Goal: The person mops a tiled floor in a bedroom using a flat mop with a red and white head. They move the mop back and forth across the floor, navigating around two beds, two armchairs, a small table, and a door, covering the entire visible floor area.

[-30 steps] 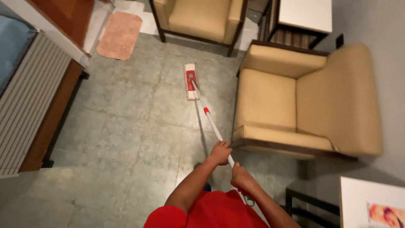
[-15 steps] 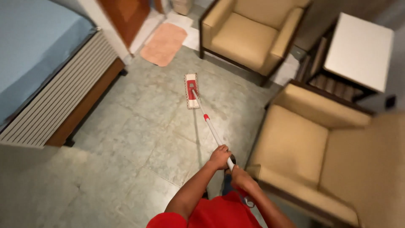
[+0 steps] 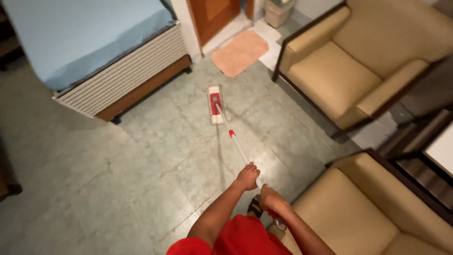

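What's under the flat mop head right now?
The mop head lies flat on the grey-green floor tiles, short of the pink mat. The tile beneath it is covered, so its state cannot be seen.

The person wears a bright red top with short sleeves, so both forearms are bare. The left hand (image 3: 247,176) and the right hand (image 3: 273,201) have no gloves, rings or watch that can be seen. A dark sandal (image 3: 255,207) shows on one foot below.

It was a bedroom or guest room: a blue-sheeted bed (image 3: 85,33), two tan armchairs (image 3: 349,71), a pink mat (image 3: 239,52) by the wooden door (image 3: 214,14), tiled floor (image 3: 118,165).
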